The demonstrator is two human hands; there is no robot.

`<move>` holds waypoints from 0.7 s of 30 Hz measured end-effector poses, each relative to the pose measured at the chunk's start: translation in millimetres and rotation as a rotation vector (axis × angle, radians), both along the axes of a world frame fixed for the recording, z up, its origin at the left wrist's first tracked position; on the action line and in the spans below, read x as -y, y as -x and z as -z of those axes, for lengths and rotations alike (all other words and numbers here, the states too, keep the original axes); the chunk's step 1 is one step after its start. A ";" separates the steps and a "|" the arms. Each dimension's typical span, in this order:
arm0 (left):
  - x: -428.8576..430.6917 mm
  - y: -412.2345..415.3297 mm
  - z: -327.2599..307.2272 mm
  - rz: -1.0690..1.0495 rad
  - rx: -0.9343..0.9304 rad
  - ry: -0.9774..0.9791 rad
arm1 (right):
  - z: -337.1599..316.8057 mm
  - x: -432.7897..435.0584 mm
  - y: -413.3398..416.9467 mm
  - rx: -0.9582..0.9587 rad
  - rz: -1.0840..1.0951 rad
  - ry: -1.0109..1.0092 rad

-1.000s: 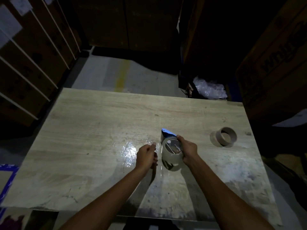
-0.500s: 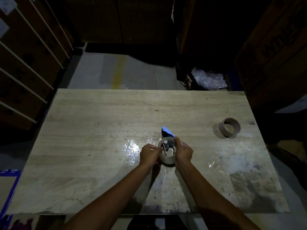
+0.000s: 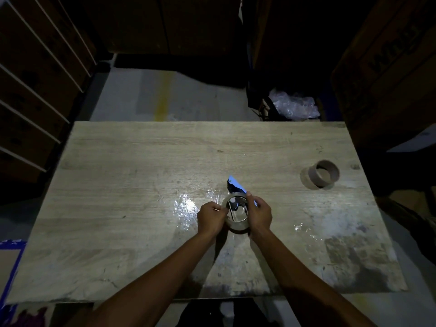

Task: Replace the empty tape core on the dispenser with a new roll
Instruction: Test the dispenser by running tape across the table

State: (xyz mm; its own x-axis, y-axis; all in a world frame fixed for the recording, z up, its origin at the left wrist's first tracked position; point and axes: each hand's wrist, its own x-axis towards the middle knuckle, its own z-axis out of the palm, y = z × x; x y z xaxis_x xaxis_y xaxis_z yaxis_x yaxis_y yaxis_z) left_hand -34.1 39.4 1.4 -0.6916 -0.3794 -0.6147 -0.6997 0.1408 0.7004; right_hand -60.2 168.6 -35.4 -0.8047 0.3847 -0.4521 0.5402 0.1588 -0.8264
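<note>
Woodgrain tabletop (image 3: 132, 175), pale, scuffed, glossy with glare near centre. One tape roll (image 3: 236, 224), a translucent ring, sits on one dispenser (image 3: 236, 185) with a blue pointed front. Left hand (image 3: 210, 218) is closed on the roll's left rim; right hand (image 3: 259, 214) is clamped on its right side. One empty core (image 3: 322, 173), a brown cardboard cylinder, lies well apart at far right.

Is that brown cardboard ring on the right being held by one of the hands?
No, the cardboard ring lies alone on the table, while the left hand and right hand hold the tape roll.
</note>
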 end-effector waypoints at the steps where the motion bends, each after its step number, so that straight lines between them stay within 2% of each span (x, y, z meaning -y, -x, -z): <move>1: -0.7 -0.4 -0.2 0.012 -0.008 0.019 | -0.7 -1.4 -0.7 -0.005 -0.027 -0.038; 11: -8.5 -6.0 3.6 0.024 -0.054 0.101 | -7.1 -16.2 -2.2 -0.132 -0.312 -0.392; 21: -11.8 -7.6 5.5 0.067 -0.060 0.143 | -2.6 -26.6 2.7 -0.153 -0.435 -0.442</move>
State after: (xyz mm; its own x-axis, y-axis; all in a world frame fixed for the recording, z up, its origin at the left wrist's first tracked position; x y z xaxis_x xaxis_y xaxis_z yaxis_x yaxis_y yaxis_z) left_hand -26.6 51.3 -4.1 -0.7523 -0.4117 -0.5144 -0.6427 0.2870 0.7103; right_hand -62.8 195.3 -32.8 -0.9722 0.1320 -0.1934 0.2307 0.6807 -0.6952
